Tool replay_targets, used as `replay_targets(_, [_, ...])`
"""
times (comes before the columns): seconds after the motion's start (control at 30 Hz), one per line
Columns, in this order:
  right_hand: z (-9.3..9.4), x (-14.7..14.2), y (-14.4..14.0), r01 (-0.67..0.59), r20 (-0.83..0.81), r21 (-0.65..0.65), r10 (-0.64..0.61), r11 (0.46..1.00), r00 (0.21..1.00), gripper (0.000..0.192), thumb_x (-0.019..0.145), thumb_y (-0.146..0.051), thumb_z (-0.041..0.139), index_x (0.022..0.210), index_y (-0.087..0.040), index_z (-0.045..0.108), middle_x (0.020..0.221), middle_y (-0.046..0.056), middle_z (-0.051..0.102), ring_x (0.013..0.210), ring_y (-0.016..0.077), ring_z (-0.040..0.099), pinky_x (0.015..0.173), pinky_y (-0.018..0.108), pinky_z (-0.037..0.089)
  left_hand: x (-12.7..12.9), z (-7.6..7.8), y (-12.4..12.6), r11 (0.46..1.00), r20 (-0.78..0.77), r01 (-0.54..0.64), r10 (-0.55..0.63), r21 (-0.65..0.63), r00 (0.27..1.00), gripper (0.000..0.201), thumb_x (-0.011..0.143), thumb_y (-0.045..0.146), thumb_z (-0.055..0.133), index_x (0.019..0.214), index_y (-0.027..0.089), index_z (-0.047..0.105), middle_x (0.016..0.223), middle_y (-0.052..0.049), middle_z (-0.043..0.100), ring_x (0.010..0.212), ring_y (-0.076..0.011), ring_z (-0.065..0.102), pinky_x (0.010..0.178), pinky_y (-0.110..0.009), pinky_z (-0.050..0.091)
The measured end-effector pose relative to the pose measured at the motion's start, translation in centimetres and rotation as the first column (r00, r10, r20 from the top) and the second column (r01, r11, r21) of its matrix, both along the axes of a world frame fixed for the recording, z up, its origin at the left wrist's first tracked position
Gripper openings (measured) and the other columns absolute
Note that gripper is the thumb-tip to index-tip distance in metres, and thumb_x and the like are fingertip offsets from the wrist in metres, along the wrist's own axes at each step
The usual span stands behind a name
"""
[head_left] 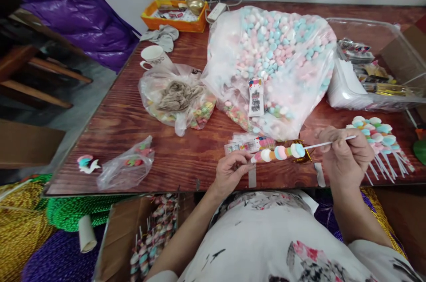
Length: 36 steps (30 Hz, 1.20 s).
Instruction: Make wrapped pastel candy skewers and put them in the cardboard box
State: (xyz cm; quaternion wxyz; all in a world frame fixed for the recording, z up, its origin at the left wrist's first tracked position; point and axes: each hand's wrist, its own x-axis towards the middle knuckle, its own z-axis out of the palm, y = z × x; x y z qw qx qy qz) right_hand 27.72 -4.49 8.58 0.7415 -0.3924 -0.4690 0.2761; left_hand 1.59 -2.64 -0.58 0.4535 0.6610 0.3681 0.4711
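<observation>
- Two hands, head view: left hand (pixel 234 168) fingers pinch the candy end of one skewer (pixel 281 152); right hand (pixel 346 153) fingers grip its white stick (pixel 317 144).
- Skewer held between hands, over table (pixel 186 157), near its front edge.
- Risk: hard pinch could squash soft pieces; tugging stick could strip them.
- Counts: one mug (pixel 155 56), one orange tray (pixel 189 26), one big marshmallow bag (pixel 221 49), one clear bin (pixel 382 103); piled skewers (pixel 379 135) overlap, can't count.

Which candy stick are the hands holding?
The candy stick stretched between the left hand and right hand. The others lie apart: a bunch on the table beside the right hand, and more in the cardboard box below.
</observation>
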Motion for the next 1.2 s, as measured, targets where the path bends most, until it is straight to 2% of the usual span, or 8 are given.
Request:
replay_targets(0.13, [-0.6,0.5,-1.2,0.019,0.086,0.047,-0.023,0.999,0.996,0.012,0.080,-0.032,0.071,0.076,-0.022,0.065,0.056,-0.003,0.056,0.052,0.0144,0.051,0.062,0.036,0.046,0.5,-0.3,-0.1,0.992,0.090,-0.012,0.024,-0.126,0.996,0.020,0.079,0.026,0.075,0.071,0.017,0.059,0.084,-0.005,0.070,0.079,-0.0162,0.065,0.073,-0.030,0.053])
replay_targets(0.23, [-0.6,1.0,-1.6,-0.040,0.169,0.089,0.024,0.995,0.985,0.008,0.080,-0.030,0.069,0.079,-0.022,0.068,0.058,-0.002,0.058,0.055,0.0159,0.053,0.062,0.038,0.046,0.5,-0.6,-0.1,0.981,0.150,-0.020,0.049,-0.191,0.988,0.020,0.079,0.025,0.075,0.072,0.017,0.059,0.084,-0.004,0.069,0.076,-0.0151,0.064,0.070,-0.028,0.053])
replay_targets(0.4, [-0.2,0.8,0.0,-0.251,0.019,-0.026,0.252,0.968,0.968,0.007,0.085,-0.026,0.065,0.081,-0.020,0.067,0.057,-0.001,0.059,0.052,0.0138,0.050,0.059,0.034,0.043,0.2,-0.2,-0.1,0.997,0.096,0.077,-0.074,-0.031,0.993,0.012,0.081,0.017,0.071,0.075,0.017,0.062,0.090,-0.006,0.070,0.083,-0.0170,0.067,0.076,-0.031,0.053])
replay_targets(0.53, [-0.8,-0.4,0.8,-0.197,-0.003,-0.056,0.197,0.979,0.980,0.003,0.084,-0.022,0.068,0.084,-0.020,0.067,0.059,-0.001,0.062,0.054,0.0136,0.054,0.062,0.033,0.045,0.1,0.1,-0.2,0.990,0.015,0.115,-0.117,0.083,0.993,0.009,0.083,0.013,0.068,0.078,0.017,0.062,0.091,-0.007,0.070,0.082,-0.0160,0.067,0.072,-0.028,0.053])
replay_targets(0.77, [-1.0,-0.8,0.4,-0.063,-0.024,0.036,0.064,0.997,0.998,0.006,0.084,-0.026,0.070,0.085,-0.021,0.067,0.060,-0.002,0.063,0.056,0.0148,0.056,0.065,0.035,0.048,-0.4,-0.3,-0.1,0.997,0.024,0.055,-0.056,0.047,0.998,0.014,0.080,0.015,0.073,0.074,0.016,0.061,0.087,-0.005,0.070,0.079,-0.0148,0.067,0.072,-0.026,0.052])
replay_targets(0.97, [-0.8,-0.3,0.3,-0.213,-0.007,-0.085,0.213,0.973,0.977,0.012,0.084,-0.032,0.070,0.083,-0.021,0.066,0.059,-0.001,0.061,0.056,0.0159,0.056,0.064,0.037,0.049,-0.3,-0.2,-0.1,0.998,0.020,0.057,-0.057,0.021,0.998,0.015,0.080,0.017,0.073,0.072,0.016,0.060,0.083,-0.004,0.070,0.075,-0.0135,0.066,0.072,-0.025,0.051])
replay_targets(1.1, [-0.3,-0.1,0.7,-0.218,-0.061,-0.118,0.212,0.969,0.975,0.015,0.084,-0.033,0.070,0.078,-0.020,0.064,0.054,-0.003,0.057,0.050,0.0129,0.049,0.062,0.035,0.048,-0.2,0.2,-0.3,0.993,0.071,0.108,-0.105,-0.042,0.992,0.011,0.083,0.017,0.069,0.075,0.016,0.062,0.091,-0.007,0.074,0.085,-0.0173,0.070,0.080,-0.029,0.054])
replay_targets(1.2, [-0.9,-0.7,0.7,-0.206,-0.044,-0.114,0.202,0.972,0.978,0.009,0.085,-0.029,0.069,0.082,-0.021,0.065,0.059,-0.002,0.061,0.057,0.0149,0.055,0.067,0.036,0.049,0.0,0.1,-0.6,0.990,0.089,0.132,-0.126,-0.057,0.988,0.011,0.082,0.017,0.071,0.075,0.016,0.062,0.088,-0.006,0.074,0.081,-0.0156,0.069,0.077,-0.026,0.054])
